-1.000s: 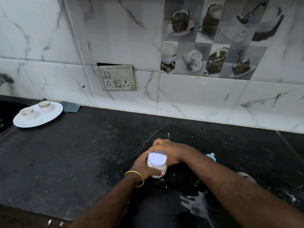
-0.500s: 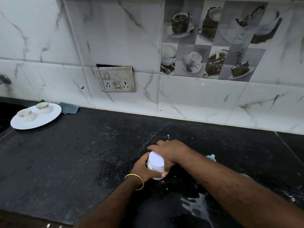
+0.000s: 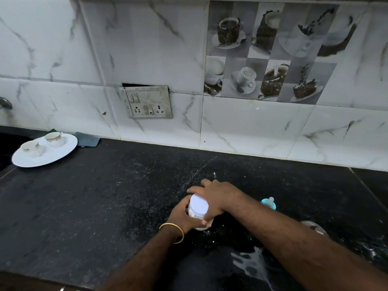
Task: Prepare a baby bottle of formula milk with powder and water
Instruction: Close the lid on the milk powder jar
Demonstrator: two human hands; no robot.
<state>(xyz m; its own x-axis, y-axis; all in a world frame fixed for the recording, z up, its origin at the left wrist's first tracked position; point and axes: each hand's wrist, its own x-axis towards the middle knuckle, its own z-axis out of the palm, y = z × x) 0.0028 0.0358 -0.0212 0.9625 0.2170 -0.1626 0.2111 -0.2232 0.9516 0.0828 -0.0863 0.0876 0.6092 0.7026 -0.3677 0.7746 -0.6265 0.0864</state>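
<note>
I see my left hand [image 3: 182, 217] gripping the small white-lidded powder jar [image 3: 198, 208] on the black speckled stone counter [image 3: 84, 206], my right hand [image 3: 218, 195] wrapped over its lid, apparently twisting.

baby bottle [image 3: 269, 202]: mostly behind forearm | jar [image 3: 198, 208]: body hidden by hands

Single head-worn view, looking forward and down across a dark countertop [image 3: 88, 206] toward the tiled wall [image 3: 147, 49] at 12 o'clock; close above both forearms (wide-angle, edges bowed); white plate [image 3: 63, 153] far off at 10 o'clock.
</note>
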